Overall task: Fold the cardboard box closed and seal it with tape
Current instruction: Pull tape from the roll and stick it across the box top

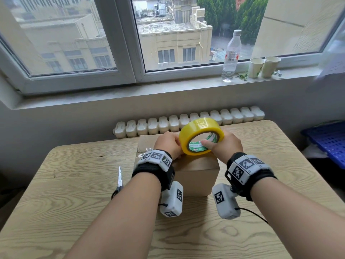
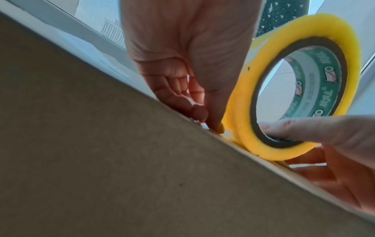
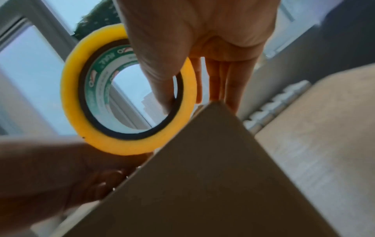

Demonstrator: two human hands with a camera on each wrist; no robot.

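- The cardboard box [image 1: 196,174] sits at the centre of the head view on the wooden table [image 1: 74,202]. Its top is already folded flat, and a loose film of tape shows at its upper left edge.
- The yellow tape roll [image 1: 201,136] stands on edge on the box top, just above centre frame.
- The right hand [image 1: 224,144] holds the roll, thumb hooked into the printed core and fingers behind it.
- The left hand [image 1: 168,143] pinches at the roll's left edge, fingertips [image 2: 199,112] curled down at the box edge; whether they hold the free tape end cannot be told.
- The roll looks light and rigid, best held through the core so it can turn.
- The film is likely thin, sticky and quick to crease; the corrugated top probably dents under hard pressing.
- Scissors [image 1: 119,181] lie at centre left.
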